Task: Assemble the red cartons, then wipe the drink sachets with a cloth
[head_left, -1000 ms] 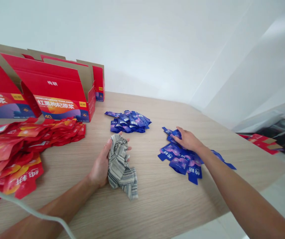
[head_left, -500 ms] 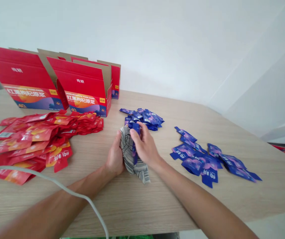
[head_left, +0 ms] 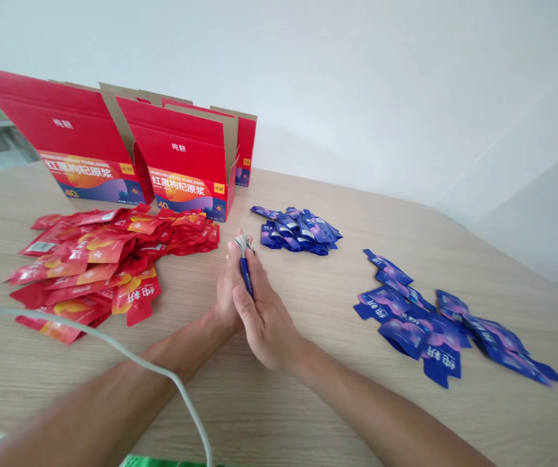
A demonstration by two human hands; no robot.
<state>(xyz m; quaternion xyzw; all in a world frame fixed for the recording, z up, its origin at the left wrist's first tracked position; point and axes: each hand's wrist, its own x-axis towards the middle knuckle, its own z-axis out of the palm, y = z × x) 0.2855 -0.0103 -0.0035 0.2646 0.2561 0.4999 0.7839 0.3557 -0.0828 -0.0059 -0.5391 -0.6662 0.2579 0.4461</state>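
Palm to palm, my left hand (head_left: 229, 292) and my right hand (head_left: 270, 318) press together over the middle of the table. Squeezed between them is a blue sachet (head_left: 246, 275), only its narrow edge showing. A grey striped cloth (head_left: 242, 242) is also between the palms, its crumpled top poking out at the fingertips; most of it is hidden. Just beyond my hands lies a heap of blue sachets (head_left: 301, 230). More blue sachets (head_left: 408, 324) are spread to the right. Left of my hands is a large pile of red sachets (head_left: 94, 253).
Red cartons with raised lids (head_left: 176, 155) stand at the back left, behind the red pile. A pale cable (head_left: 128, 350) crosses the lower left, above my left forearm. The wooden table (head_left: 337, 402) meets a white wall (head_left: 357, 97) at the back.
My right hand has gone from pinching the blue sachet against the cloth to lying flat, closing sachet and cloth between both palms. The view has shifted slightly left.
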